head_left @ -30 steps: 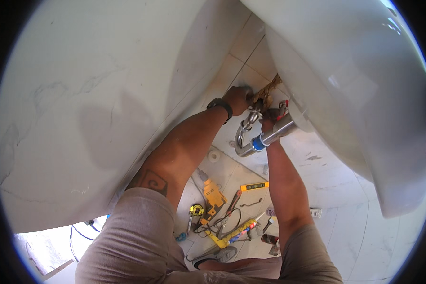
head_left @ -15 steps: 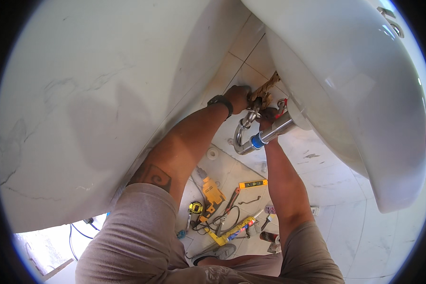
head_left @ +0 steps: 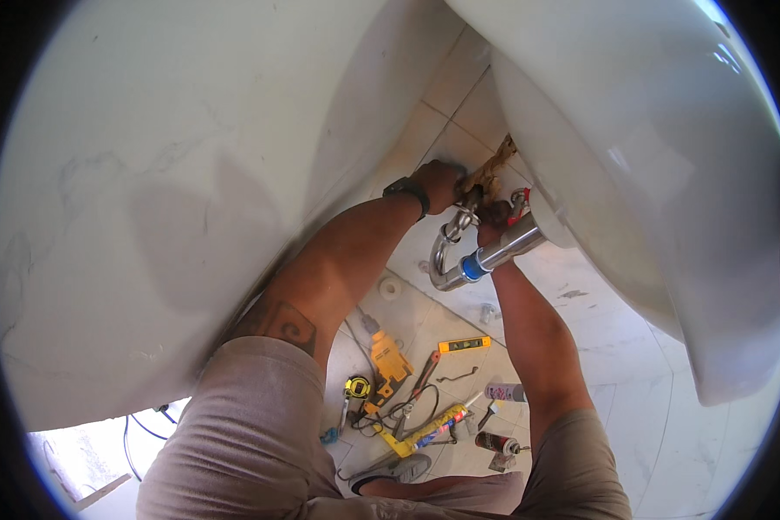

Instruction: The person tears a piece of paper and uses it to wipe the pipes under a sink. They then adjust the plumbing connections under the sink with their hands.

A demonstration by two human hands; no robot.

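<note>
Below the white washbasin (head_left: 633,165), a chrome drain pipe with a U-shaped trap (head_left: 440,264) and a blue band (head_left: 471,267) runs toward the wall. My left hand (head_left: 440,184), a dark watch on its wrist, is closed beside the pipe's wall end. Its fingertips are hidden at a rough, tan, foam-like mass (head_left: 492,166). From the other side my right hand (head_left: 494,218) reaches behind the straight pipe, its fingers curled against the pipe's upper end. Just right of that hand is a small valve with red parts (head_left: 519,201).
On the tiled floor lie a yellow power drill (head_left: 390,357), a spirit level (head_left: 464,344), a tape measure (head_left: 356,386), a caulking gun with a cartridge (head_left: 429,426), two spray cans (head_left: 504,393) and a white tape roll (head_left: 390,288). A marbled wall (head_left: 173,191) rises close on the left.
My view has shifted slightly, and my right forearm sits a little farther right, uncovering more of the spray cans. Both hands stay at the pipe's wall end.
</note>
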